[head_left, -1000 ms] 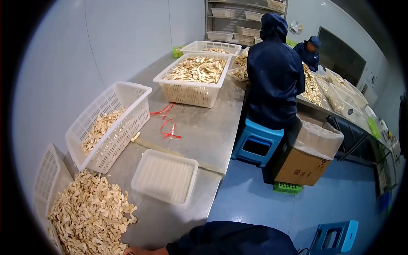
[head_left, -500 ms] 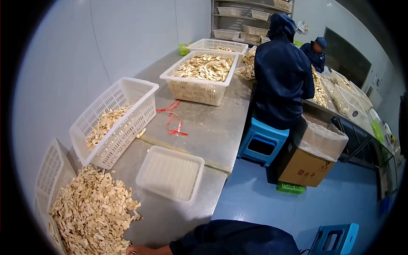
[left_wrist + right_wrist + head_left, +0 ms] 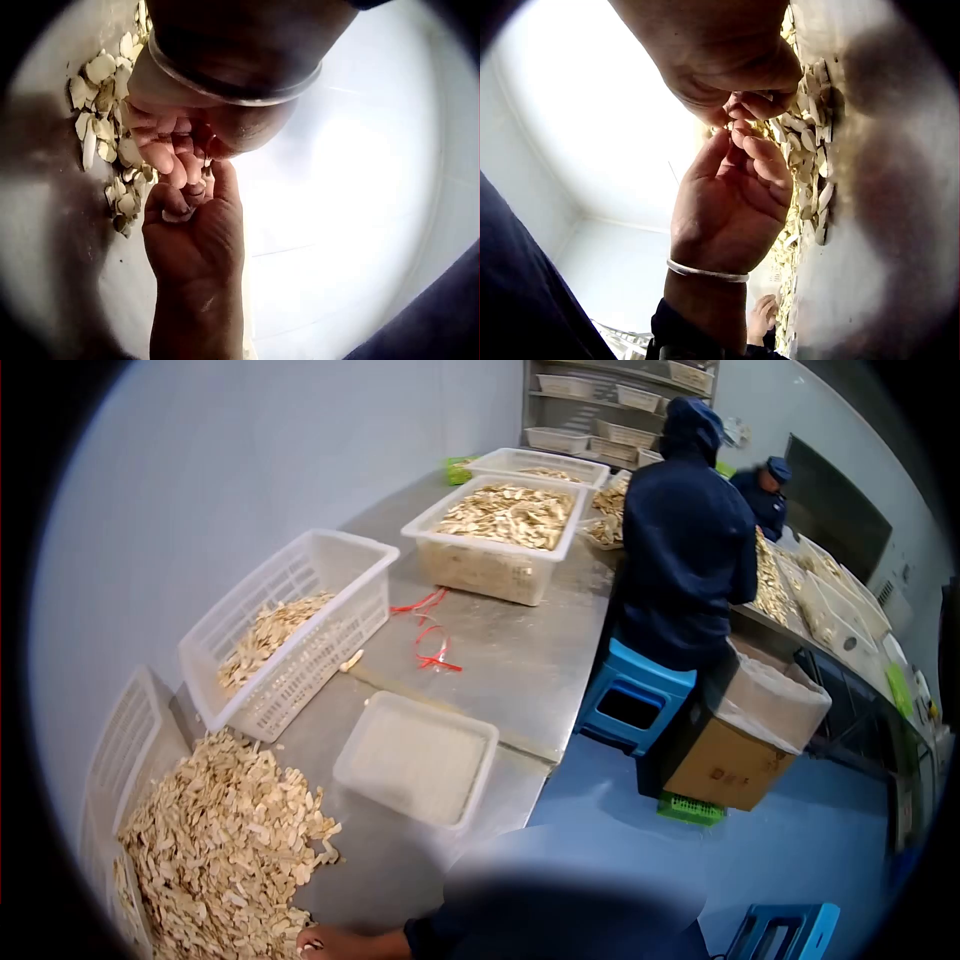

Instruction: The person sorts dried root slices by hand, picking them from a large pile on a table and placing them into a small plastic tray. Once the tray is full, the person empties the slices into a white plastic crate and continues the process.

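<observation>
A heap of pale dried slices (image 3: 225,850) with brownish edges lies on the metal table at lower left in the head view. Beside its near edge is my right hand (image 3: 345,943), coming from a dark blue sleeve. The wrist views show both hands close together, fingertips meeting, right by the slices (image 3: 101,112). My right hand (image 3: 196,244) has curled fingers and holds a pale slice (image 3: 177,216). Wearing a bangle, my left hand (image 3: 731,206) pinches a small pale piece between thumb and fingertips, mostly hidden by the fingers. The head view leaves my left hand out.
A slotted white basket (image 3: 335,650) with slices stands behind the heap, and another basket (image 3: 490,568) is fuller. A shallow white tray (image 3: 415,760) and red string (image 3: 435,650) lie on the table. A person (image 3: 685,540) sits beyond. Another person's hand (image 3: 763,315) is near the slices.
The head view has turned slightly, so the table and baskets appear farther right. My right hand stays beside the heap's near edge.
</observation>
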`<control>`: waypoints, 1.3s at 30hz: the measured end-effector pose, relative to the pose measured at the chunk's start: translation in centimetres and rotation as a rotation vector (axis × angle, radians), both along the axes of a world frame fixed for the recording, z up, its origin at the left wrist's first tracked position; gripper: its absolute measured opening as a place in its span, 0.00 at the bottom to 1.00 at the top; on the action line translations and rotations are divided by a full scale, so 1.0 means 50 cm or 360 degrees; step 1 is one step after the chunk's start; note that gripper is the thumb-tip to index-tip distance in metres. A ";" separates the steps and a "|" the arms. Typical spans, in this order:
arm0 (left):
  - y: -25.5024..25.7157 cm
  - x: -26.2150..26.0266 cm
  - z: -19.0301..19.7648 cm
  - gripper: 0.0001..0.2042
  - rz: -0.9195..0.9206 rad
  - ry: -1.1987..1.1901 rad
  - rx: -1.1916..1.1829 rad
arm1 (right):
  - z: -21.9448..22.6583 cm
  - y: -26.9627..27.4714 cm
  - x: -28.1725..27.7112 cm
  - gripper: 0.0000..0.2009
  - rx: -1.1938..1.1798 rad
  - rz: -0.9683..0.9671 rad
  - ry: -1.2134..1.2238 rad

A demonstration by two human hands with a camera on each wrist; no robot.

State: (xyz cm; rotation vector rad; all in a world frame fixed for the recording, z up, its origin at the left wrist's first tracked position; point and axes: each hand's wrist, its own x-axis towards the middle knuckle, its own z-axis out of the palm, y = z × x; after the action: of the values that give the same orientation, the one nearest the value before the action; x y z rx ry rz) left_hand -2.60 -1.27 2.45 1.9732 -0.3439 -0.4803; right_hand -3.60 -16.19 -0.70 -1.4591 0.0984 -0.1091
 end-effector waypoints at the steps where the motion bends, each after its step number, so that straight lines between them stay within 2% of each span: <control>1: 0.008 0.009 -0.020 0.14 0.0008 0.0039 -0.0112 | -0.020 -0.002 -0.001 0.12 0.0183 0.0061 -0.0033; 2: 0.033 0.034 -0.076 0.14 0.0014 0.0163 -0.0343 | -0.043 0.011 0.000 0.09 0.0374 0.0181 -0.0052; 3: 0.061 0.058 -0.126 0.13 0.0013 0.0282 -0.0546 | -0.083 0.021 0.014 0.09 0.0219 -0.0055 -0.0445; 4: 0.082 0.057 -0.152 0.13 0.0036 0.0340 -0.0622 | -0.087 0.024 0.016 0.10 0.0193 -0.0025 -0.0430; 5: 0.032 0.008 -0.085 0.20 0.0094 0.0064 -0.0425 | -0.095 0.029 0.016 0.10 0.0167 0.0006 -0.0416; 6: 0.010 -0.009 -0.020 0.19 0.0143 0.0282 -0.0380 | -0.100 0.019 0.019 0.11 0.0101 0.0074 -0.0238; 7: 0.000 -0.023 0.005 0.18 0.0172 0.0292 -0.0428 | -0.103 0.007 0.018 0.12 0.0029 0.0151 -0.0064; 8: -0.002 -0.030 0.021 0.17 0.0216 0.0287 -0.0352 | -0.082 0.003 0.007 0.11 0.0225 0.0145 0.0074; 9: 0.005 -0.031 -0.008 0.16 0.0239 0.0386 -0.0521 | -0.064 -0.003 -0.005 0.12 0.0424 0.0120 0.0210; 10: 0.009 -0.034 0.010 0.16 0.0148 0.0267 -0.0489 | 0.015 -0.005 -0.016 0.15 -0.0016 -0.0076 0.0219; 11: 0.019 -0.027 0.023 0.16 -0.0015 0.0114 -0.0456 | -0.014 0.002 -0.009 0.14 0.0271 -0.0019 0.0254; 12: 0.030 -0.034 0.001 0.17 0.0094 0.0299 -0.0648 | -0.044 0.008 0.000 0.14 0.0556 0.0026 0.0301; 13: 0.033 -0.038 -0.009 0.17 0.0129 0.0329 -0.0721 | 0.052 -0.001 -0.013 0.15 0.0679 0.0331 0.0146; 15: 0.045 -0.042 -0.011 0.17 0.0216 0.0324 -0.0676 | 0.029 0.006 -0.007 0.17 0.0598 0.0233 0.0282; 22: 0.050 -0.042 -0.008 0.17 0.0241 0.0479 -0.0656 | 0.035 0.014 -0.009 0.25 0.0799 0.0234 0.0363; 25: 0.050 -0.041 -0.011 0.17 0.0250 0.0463 -0.0637 | 0.036 0.015 -0.010 0.23 0.0861 0.0205 0.0318; 28: 0.052 -0.040 -0.016 0.17 0.0232 0.0436 -0.0630 | 0.058 0.014 -0.009 0.18 0.0610 0.0204 0.0411; 30: 0.049 -0.043 -0.008 0.17 0.0236 0.0434 -0.0630 | 0.043 0.017 -0.008 0.13 0.0668 0.0241 0.0410; 34: 0.046 -0.047 0.014 0.16 0.0059 0.0368 -0.0503 | 0.011 0.023 -0.009 0.09 0.0564 0.0350 0.0385; 37: 0.060 -0.054 0.017 0.14 -0.0008 0.0496 -0.0515 | 0.031 0.012 -0.005 0.08 0.1142 0.0257 0.0519; 39: 0.082 -0.059 -0.003 0.13 0.0023 0.0533 -0.0492 | 0.051 -0.001 -0.005 0.08 0.1280 0.0276 0.0514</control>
State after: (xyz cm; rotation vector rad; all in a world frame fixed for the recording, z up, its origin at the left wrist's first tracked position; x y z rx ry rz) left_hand -5.54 2.86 2.30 1.5636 -0.1786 -0.6935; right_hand -3.84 -16.22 1.84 -0.6650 0.2462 0.2846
